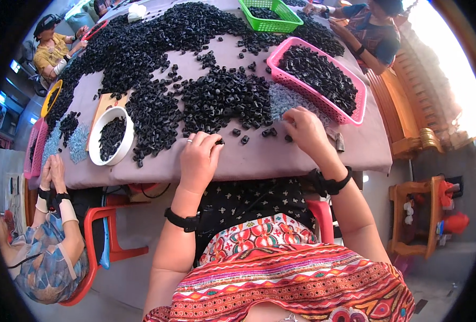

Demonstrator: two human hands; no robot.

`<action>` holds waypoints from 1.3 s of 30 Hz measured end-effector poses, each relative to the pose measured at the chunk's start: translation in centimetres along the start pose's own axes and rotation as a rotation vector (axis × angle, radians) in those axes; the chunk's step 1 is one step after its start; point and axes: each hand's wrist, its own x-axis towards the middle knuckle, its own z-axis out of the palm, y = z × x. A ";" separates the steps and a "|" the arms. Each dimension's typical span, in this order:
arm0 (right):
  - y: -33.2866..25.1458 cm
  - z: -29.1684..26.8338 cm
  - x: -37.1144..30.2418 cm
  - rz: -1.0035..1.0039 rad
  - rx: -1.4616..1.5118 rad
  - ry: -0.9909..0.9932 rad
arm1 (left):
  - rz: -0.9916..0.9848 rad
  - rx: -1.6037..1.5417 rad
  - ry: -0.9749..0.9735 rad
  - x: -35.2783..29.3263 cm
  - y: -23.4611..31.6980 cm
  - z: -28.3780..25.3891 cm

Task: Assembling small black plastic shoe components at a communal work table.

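My left hand [197, 161] is at the table's near edge, thumb and fingers pinched round a small black plastic piece [220, 142] that shows at the fingertips. In front of it is a heap of small black plastic pieces [224, 99]. To the right, my right hand [306, 130] is over the cloth beside a spread of small clear bluish pieces [286, 101]. Its fingers are curled together, and what they hold, if anything, cannot be made out. A few loose black pieces [245, 139] lie between my hands.
A pink basket [362, 91] of black parts stands right, a white bowl [128, 140] of thin black parts left. Farther back are a green basket [273, 24] and a large black heap [157, 32]. A person [50, 252] sits left on a red chair [90, 257]; others work around the table.
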 end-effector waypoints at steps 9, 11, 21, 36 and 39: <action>0.5 -0.6 0.1 0.019 0.143 -0.047 | 0.024 0.006 -0.013 0.2 0.2 -0.1; 0.8 -0.3 0.1 0.014 0.073 -0.026 | 0.024 -0.011 -0.008 0.2 0.0 -0.1; -0.6 -0.4 -1.2 0.027 0.091 -0.054 | 0.055 0.023 0.004 0.3 0.7 -0.4; -0.3 0.7 -0.4 -0.039 0.024 -0.039 | -0.182 -0.279 0.087 -0.3 -0.5 0.4; -0.3 0.6 -0.5 0.026 0.112 -0.033 | -0.197 -0.328 0.088 -0.2 -0.3 0.3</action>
